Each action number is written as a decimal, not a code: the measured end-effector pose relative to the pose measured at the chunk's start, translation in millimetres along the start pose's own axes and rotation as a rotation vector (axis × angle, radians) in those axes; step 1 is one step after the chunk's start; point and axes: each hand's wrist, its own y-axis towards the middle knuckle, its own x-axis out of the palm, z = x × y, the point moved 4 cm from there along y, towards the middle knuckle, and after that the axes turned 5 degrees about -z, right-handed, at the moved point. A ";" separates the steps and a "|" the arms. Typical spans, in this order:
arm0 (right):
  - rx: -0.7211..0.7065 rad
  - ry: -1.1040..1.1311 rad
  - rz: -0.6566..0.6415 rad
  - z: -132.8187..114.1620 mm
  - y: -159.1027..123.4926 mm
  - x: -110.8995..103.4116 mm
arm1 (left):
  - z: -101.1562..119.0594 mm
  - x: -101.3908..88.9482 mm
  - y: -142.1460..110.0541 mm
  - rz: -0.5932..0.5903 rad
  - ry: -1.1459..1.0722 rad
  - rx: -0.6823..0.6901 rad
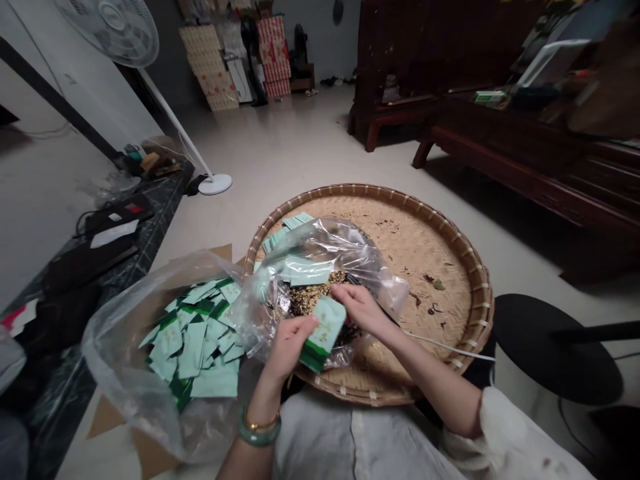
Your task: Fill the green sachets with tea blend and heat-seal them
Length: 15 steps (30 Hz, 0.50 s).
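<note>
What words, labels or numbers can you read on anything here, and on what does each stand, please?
Nothing is legible: the marks on the pale green sachet in the left hand and on the red cartons by the far wall are too small or blurred to read.

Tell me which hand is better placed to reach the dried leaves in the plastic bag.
Probably the right hand: it sits beside the dried leaves, while the left hand grips a pale green sachet.

The single head-worn view looks forward and steeply down from above the person's lap, close over the round woven bamboo tray, with the pale glossy floor receding beyond that tray toward the far wall.
</note>
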 end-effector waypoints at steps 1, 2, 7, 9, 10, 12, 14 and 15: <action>0.034 0.005 -0.013 1.9 3.9 -1.1 | 5.5 -9.3 -0.8 0.140 -0.146 0.069; 0.040 -0.040 -0.018 2.6 8.5 -1.7 | 11.4 -19.8 -2.7 0.298 -0.313 0.163; -0.195 -0.575 -0.013 -2.3 43.3 13.7 | 32.0 -44.3 -9.2 0.530 -0.603 0.457; -0.238 -0.680 -0.030 0.9 59.7 24.3 | 29.0 -42.5 -8.5 0.470 -0.582 0.419; -0.240 -0.697 -0.039 3.7 67.2 28.5 | 25.6 -41.1 -8.2 0.438 -0.571 0.397; -0.242 -0.693 -0.055 9.9 79.3 34.1 | 17.3 -39.3 -7.4 0.392 -0.573 0.350; -0.250 -0.671 -0.058 16.1 86.6 35.3 | 10.6 -39.2 -6.2 0.365 -0.577 0.310; -0.257 -0.657 -0.056 18.9 89.0 34.5 | 8.7 -39.5 -5.4 0.358 -0.570 0.297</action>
